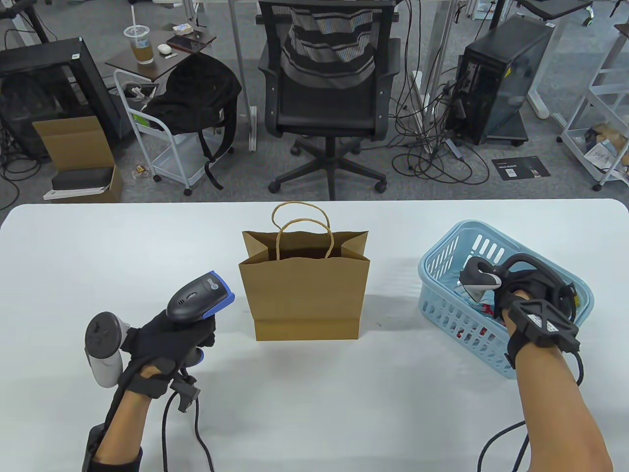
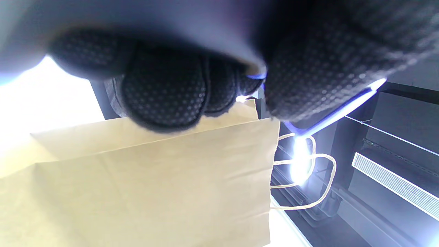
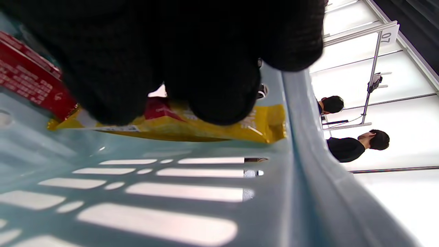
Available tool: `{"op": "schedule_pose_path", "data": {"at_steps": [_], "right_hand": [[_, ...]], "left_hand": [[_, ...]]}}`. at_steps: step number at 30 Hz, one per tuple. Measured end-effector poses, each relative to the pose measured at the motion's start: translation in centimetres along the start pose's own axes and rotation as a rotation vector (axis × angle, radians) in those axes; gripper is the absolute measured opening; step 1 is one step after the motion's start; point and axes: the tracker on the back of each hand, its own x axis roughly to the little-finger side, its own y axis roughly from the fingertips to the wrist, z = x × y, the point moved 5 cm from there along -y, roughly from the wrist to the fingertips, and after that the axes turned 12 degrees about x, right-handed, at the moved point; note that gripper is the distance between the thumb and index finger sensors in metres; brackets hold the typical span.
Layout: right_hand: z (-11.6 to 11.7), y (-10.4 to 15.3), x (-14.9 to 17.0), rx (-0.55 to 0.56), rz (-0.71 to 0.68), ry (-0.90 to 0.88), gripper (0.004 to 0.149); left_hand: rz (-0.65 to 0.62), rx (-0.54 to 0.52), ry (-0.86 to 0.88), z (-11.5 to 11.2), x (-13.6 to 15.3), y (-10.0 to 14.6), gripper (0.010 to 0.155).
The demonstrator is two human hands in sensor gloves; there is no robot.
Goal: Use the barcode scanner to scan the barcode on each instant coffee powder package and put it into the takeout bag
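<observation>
My left hand [image 1: 189, 339] grips the handle of a grey and blue barcode scanner [image 1: 199, 295], held above the table left of the brown paper takeout bag [image 1: 304, 290]. The bag stands upright and open, and fills the left wrist view [image 2: 154, 178] under my curled fingers [image 2: 164, 96]. My right hand [image 1: 513, 292] reaches down into the light blue basket [image 1: 442, 260]. In the right wrist view its fingertips [image 3: 219, 99] sit on a yellow coffee package [image 3: 267, 127] by the basket wall [image 3: 171, 206]. A red package [image 3: 24, 75] lies beside it. The fingers hide the contact.
More red packages [image 1: 486, 309] show through the basket's slots. Glove cables trail off the table's near edge. An office chair [image 1: 327, 88] stands beyond the far edge of the table. People stand in the background of the right wrist view.
</observation>
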Motion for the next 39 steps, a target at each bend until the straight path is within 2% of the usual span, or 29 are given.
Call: {"op": "schedule_pose_path", "data": {"at_steps": [10, 14, 18, 23, 27, 28, 29, 32, 35, 37, 39], "right_hand": [[0.5, 0.0, -1.1, -0.013, -0.031, -0.019, 0.052], [0.6, -0.1, -0.7, 0.036, -0.019, -0.067, 0.047], [-1.3, 1.0, 1.3, 0.115, 0.021, -0.165, 0.047], [-4.0, 3.8, 5.6, 0.201, 0.083, -0.435, 0.049], [-5.8, 6.7, 8.9, 0.317, 0.084, -0.808, 0.050], [-5.7, 6.4, 10.1, 0.337, 0.082, -0.864, 0.050], [-6.0, 7.1, 11.1, 0.378, 0.080, -0.930, 0.050], [-7.2, 9.4, 12.9, 0.487, 0.092, -1.028, 0.051], [-9.0, 12.9, 15.3, 0.653, 0.113, -1.087, 0.052], [-10.1, 14.9, 16.4, 0.739, 0.059, -1.260, 0.053], [-11.2, 16.9, 17.1, 0.829, -0.057, -1.504, 0.053]], "left_hand": [[0.015, 0.010, 0.001, -0.1, 0.2, -0.1, 0.051], [0.019, 0.015, 0.003, -0.1, 0.3, -0.1, 0.051], [0.018, 0.016, 0.008, -0.2, 0.4, -0.2, 0.051], [0.007, 0.012, 0.016, -0.2, 0.3, -0.2, 0.051], [-0.007, 0.016, 0.017, -0.4, 0.2, -0.3, 0.051], [-0.011, 0.017, 0.018, -0.4, 0.1, -0.3, 0.051], [-0.014, 0.018, 0.017, -0.4, 0.1, -0.3, 0.051], [-0.021, 0.020, 0.015, -0.5, 0.0, -0.2, 0.051], [-0.026, 0.020, 0.014, -0.6, 0.0, -0.2, 0.051], [-0.029, 0.021, 0.012, -0.6, 0.0, -0.2, 0.051], [-0.032, 0.023, 0.010, -0.7, 0.0, -0.2, 0.051]]}}
